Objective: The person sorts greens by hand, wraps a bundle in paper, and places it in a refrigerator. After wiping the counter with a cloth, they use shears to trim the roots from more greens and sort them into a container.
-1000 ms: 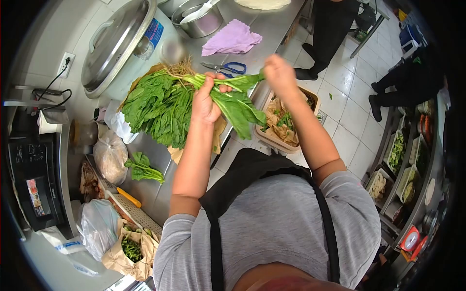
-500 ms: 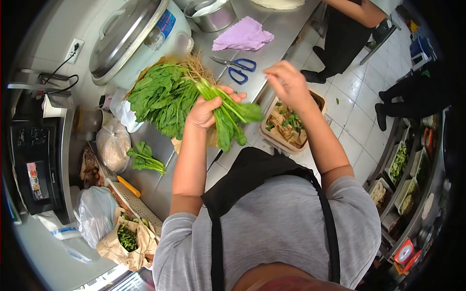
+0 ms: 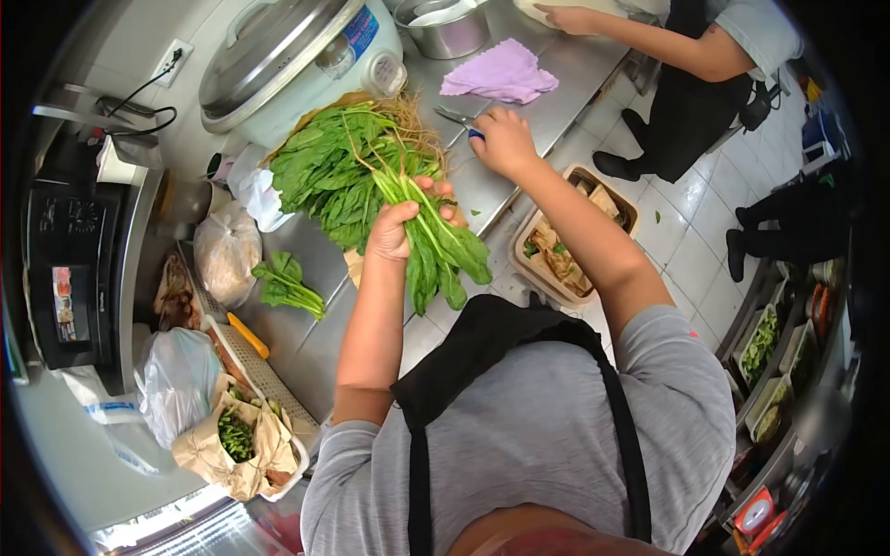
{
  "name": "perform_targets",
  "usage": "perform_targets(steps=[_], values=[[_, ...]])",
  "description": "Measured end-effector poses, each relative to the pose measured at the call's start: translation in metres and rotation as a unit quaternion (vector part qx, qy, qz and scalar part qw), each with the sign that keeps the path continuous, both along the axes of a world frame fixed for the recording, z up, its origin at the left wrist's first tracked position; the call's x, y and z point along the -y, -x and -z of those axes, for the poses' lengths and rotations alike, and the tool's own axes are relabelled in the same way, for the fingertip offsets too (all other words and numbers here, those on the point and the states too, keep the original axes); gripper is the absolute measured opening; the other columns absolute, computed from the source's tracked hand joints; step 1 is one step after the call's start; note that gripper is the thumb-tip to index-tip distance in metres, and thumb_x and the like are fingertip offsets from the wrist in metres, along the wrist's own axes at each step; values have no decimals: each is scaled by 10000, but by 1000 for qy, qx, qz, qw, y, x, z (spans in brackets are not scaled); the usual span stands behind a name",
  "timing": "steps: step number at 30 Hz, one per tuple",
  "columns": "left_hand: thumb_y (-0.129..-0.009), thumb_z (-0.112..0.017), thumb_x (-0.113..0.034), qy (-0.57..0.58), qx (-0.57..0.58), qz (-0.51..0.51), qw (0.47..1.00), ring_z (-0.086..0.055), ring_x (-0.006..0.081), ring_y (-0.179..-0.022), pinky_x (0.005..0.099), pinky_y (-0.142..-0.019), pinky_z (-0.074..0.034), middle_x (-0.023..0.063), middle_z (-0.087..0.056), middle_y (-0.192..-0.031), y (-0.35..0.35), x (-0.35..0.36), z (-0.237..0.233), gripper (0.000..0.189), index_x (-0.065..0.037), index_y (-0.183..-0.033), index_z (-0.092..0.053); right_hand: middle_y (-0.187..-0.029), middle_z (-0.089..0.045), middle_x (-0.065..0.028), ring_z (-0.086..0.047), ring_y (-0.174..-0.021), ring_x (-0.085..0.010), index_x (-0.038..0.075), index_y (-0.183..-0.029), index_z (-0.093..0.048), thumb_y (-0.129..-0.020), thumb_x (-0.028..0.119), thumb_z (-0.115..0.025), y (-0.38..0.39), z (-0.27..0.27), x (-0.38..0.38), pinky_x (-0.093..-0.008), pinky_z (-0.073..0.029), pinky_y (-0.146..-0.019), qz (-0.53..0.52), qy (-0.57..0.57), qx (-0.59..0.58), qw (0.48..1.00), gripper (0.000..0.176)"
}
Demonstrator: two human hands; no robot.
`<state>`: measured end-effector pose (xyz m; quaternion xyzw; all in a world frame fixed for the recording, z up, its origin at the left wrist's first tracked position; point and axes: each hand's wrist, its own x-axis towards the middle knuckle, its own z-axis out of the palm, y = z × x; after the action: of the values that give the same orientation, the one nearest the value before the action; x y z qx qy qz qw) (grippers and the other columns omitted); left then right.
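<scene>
left hand [image 3: 394, 232] fists tight around 1 bunch of leafy greens [image 3: 443, 255], floppy leaves hanging beside its wrist; right hand [image 3: 505, 139] curls over steel scissors [image 3: 454, 116] on the smooth metal counter [image 3: 565, 88] beyond.

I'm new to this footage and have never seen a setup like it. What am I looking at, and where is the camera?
No machine here: a person works with two bare hands, and the one camera sits on their head, looking down. The grey shirt and black apron at the bottom are their own. Their left hand grips a bunch of leafy greens by the stems. Their right hand lies on the scissors on the steel counter; whether it grips them is unclear. A bigger pile of greens, a rice cooker and a purple cloth lie there too. The arm at the top belongs to another person.
</scene>
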<state>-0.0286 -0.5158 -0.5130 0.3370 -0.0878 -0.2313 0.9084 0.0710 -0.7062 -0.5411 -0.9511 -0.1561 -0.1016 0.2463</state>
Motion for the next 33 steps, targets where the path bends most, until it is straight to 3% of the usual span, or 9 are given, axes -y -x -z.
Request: perform_targets(steps=[7,11,15,20,23,25,26,29,33], values=[[-655,-594,-48,10,-4,31,999,-583,303,-818,459,-733,-488,122,-352,-1281,-11,17,12,479,-66,-1123,-493,-721,-592,-47,-536,-617,-96,-8,-802,-573,-775,192,-566,71,-17,8,-238,-434,-563,-214,-484,-350,773,202],[-644,-589,-25,-20,-23,75,997,-571,372,-843,469,-741,-485,97,-293,-1324,-19,44,16,487,-51,-1120,-489,-686,-587,-37,-515,-602,-95,26,-752,-565,-776,168,-549,63,-8,32,-257,-427,-582,-249,-403,-391,789,146],[-651,-579,-18,25,-34,101,994,-559,406,-871,483,-750,-480,130,-243,-1346,-25,67,20,455,-45,-1098,-499,-690,-577,-79,-520,-619,-144,17,-791,-569,-770,168,-543,65,-12,73,-277,-428,-592,-67,-377,-186,905,155],[-703,-548,-48,15,-31,140,990,-599,292,-764,438,-739,-487,249,-328,-1263,-29,64,29,499,-103,-1184,-427,-666,-507,17,-475,-618,-64,52,-825,-569,-845,186,-489,68,16,141,-190,-400,-575,-28,-620,-176,764,158],[-709,-542,-53,-32,-49,102,993,-580,237,-669,396,-697,-495,260,-389,-1207,-21,65,27,553,-99,-1231,-367,-693,-530,-18,-510,-622,-105,50,-885,-555,-835,189,-489,56,78,159,-233,-422,-591,39,-541,-154,826,162],[-715,-536,-48,-69,-60,77,993,-568,220,-652,376,-665,-495,244,-436,-1154,-16,61,26,530,-78,-1218,-374,-735,-560,-56,-550,-668,-176,68,-888,-578,-797,202,-510,55,107,156,-284,-441,-606,72,-69,-96,990,176],[-719,-530,-41,-104,-64,62,991,-562,210,-645,364,-650,-492,229,-471,-1111,-14,56,27,505,-60,-1203,-384,-756,-575,-75,-570,-691,-211,76,-890,-589,-778,208,-521,48,112,155,-309,-451,-613,83,181,-50,979,185],[-732,-509,-17,-239,-103,21,965,-550,186,-631,329,-615,-481,168,-545,-940,-9,53,21,408,-15,-1131,-425,-820,-581,-105,-553,-812,-295,88,-880,-606,-719,245,-552,12,66,90,-395,-442,-706,43,-65,27,997,230],[-739,-506,-1,-352,-100,-11,930,-530,161,-594,277,-560,-448,86,-548,-729,-6,61,15,271,25,-1008,-486,-798,-593,-135,-573,-752,-298,43,-796,-614,-697,250,-569,-33,47,18,-362,-463,-636,26,40,60,997,234]])
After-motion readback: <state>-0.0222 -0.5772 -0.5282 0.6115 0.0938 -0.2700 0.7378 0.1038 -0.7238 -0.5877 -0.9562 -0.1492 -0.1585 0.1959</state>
